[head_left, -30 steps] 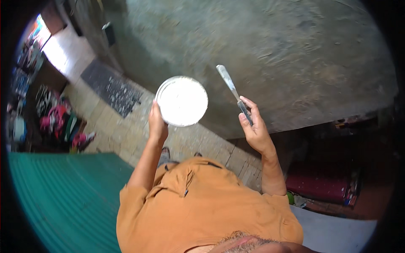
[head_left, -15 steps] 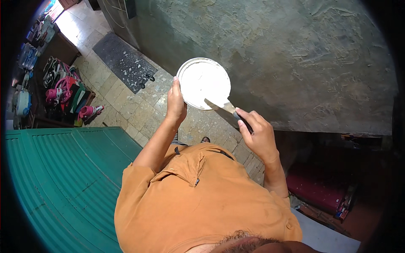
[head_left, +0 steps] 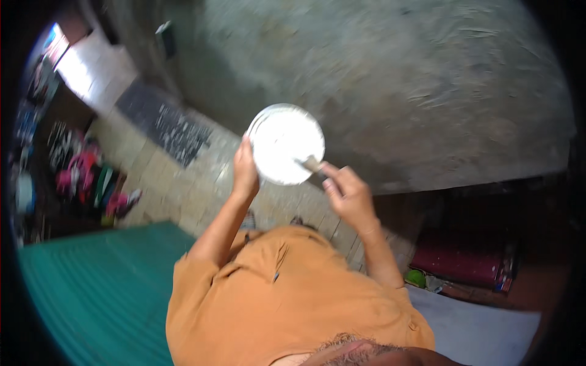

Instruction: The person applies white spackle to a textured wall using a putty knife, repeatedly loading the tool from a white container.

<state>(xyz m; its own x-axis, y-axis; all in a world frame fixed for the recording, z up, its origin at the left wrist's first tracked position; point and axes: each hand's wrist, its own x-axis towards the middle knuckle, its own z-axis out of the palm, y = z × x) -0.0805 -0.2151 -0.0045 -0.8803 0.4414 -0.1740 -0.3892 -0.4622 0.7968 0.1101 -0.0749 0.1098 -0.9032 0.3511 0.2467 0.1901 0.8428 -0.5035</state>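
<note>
A round white tub (head_left: 284, 137) of white paste is held up in front of my chest. Its left side is gripped by my left hand (head_left: 245, 169), fingers closed round the rim and wall. My right hand (head_left: 347, 194) is closed on the handle of a putty knife (head_left: 311, 163). The knife's blade reaches over the tub's lower right edge, its tip at the white paste. Motion blurs the view, so I cannot tell how deep the tip sits.
A grey, roughly plastered wall (head_left: 415, 91) rises ahead and to the right. A dark mat (head_left: 165, 125) with white flakes lies on the tiled floor (head_left: 162, 183). At left are a green ribbed panel (head_left: 104, 274) and piled belongings (head_left: 82, 174). A dark red object (head_left: 458, 259) lies at right.
The tub and both hands now sit lower and slightly left in view. The putty knife's blade has shifted farther in over the tub. The whole view has tilted and blurred.
</note>
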